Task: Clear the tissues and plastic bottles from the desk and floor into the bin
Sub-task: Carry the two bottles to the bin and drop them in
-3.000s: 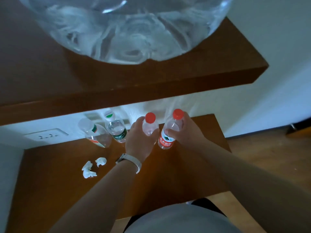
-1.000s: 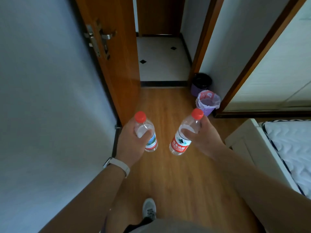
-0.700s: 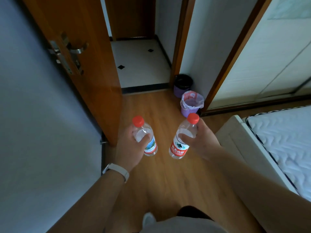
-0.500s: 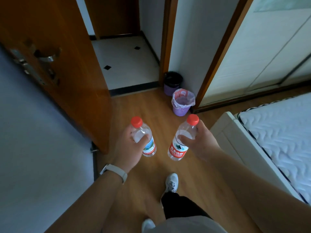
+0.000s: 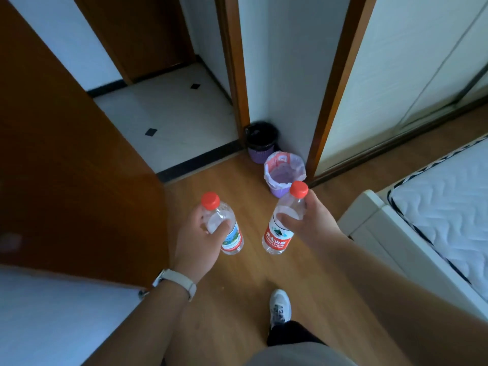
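Bottles, two, red-capped: left hand [image 5: 196, 240] gripping one [image 5: 224, 228], right hand [image 5: 311, 225] gripping the other [image 5: 281, 228]. Carrying step; next, reaching over the lined bin [image 5: 284, 170] and opening the fingers.

1. We saw a brown wooden door [image 5: 66, 167] standing open, left of our left fingers [image 5: 220, 229].
2. A white quilted mattress [image 5: 443, 207] lay on a white bed frame [image 5: 375, 233], right of our right fingers [image 5: 286, 217].
3. A pale shoe [image 5: 280, 307] stood on the wooden floor [image 5: 237, 313], below both sets of fingers.
4. White tiles [image 5: 171, 114] with black diamonds lay far beyond the fingers.
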`<action>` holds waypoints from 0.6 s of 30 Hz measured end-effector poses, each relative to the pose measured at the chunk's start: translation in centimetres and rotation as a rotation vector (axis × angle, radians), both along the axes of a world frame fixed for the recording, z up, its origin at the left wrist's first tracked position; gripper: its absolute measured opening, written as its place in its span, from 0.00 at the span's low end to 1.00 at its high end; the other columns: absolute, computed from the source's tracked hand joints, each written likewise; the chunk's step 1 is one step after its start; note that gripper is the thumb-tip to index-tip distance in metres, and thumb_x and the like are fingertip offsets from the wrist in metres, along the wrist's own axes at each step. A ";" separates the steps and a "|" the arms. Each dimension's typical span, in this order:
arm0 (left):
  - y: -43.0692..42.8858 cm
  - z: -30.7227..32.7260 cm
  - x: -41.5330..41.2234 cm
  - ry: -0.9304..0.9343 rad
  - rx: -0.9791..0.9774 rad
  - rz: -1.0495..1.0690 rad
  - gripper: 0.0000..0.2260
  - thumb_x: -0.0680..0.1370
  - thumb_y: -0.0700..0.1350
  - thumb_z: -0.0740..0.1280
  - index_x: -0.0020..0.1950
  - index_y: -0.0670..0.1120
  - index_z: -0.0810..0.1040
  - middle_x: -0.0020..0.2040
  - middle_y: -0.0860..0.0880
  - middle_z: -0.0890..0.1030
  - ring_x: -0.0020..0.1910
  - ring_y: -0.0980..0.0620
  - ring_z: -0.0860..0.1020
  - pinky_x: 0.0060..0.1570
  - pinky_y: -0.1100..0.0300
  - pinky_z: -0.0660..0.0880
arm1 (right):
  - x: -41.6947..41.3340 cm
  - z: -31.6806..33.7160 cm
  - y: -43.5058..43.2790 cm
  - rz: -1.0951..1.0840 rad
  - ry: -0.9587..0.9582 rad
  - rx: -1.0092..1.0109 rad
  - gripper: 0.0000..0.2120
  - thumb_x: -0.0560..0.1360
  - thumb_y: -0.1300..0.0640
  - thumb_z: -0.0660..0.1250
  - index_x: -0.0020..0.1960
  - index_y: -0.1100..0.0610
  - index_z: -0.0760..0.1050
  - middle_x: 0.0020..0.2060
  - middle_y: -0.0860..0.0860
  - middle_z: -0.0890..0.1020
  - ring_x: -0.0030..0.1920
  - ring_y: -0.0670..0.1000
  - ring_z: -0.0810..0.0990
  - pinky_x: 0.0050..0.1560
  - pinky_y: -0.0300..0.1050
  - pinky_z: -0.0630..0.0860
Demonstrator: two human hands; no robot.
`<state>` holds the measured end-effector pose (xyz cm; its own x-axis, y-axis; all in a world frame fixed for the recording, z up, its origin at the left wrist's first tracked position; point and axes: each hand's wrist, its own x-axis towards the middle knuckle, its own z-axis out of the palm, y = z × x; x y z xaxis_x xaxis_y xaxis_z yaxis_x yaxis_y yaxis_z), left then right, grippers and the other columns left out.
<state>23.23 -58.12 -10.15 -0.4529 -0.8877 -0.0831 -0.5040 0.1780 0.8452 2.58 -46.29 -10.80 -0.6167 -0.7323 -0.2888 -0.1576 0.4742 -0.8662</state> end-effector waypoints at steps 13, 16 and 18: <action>-8.8 1.2 -15.1 0.024 0.002 -0.148 0.15 0.74 0.45 0.73 0.53 0.61 0.73 0.52 0.62 0.79 0.50 0.70 0.77 0.48 0.66 0.76 | -14.2 0.6 -6.0 -0.091 0.111 0.014 0.23 0.71 0.48 0.73 0.59 0.44 0.64 0.50 0.42 0.75 0.49 0.46 0.76 0.38 0.34 0.71; -11.1 0.6 -17.5 0.028 -0.035 -0.160 0.14 0.73 0.45 0.73 0.54 0.58 0.74 0.50 0.61 0.79 0.50 0.70 0.77 0.50 0.63 0.76 | -15.9 -0.5 -7.0 -0.137 0.097 0.031 0.25 0.71 0.49 0.73 0.64 0.48 0.66 0.52 0.44 0.75 0.50 0.47 0.77 0.39 0.35 0.71; -12.7 0.2 -18.8 -0.009 -0.054 -0.182 0.13 0.73 0.47 0.74 0.53 0.57 0.74 0.48 0.61 0.79 0.48 0.67 0.77 0.49 0.63 0.77 | -16.9 -1.1 -7.8 -0.164 0.092 0.053 0.26 0.71 0.48 0.74 0.64 0.48 0.66 0.52 0.44 0.76 0.51 0.48 0.77 0.41 0.37 0.73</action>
<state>4.43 -70.77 -9.96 -0.6058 -0.7945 -0.0420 -0.4669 0.3122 0.8274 -14.27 -54.11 -11.93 -0.7522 -0.6050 -0.2611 -0.1520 0.5448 -0.8247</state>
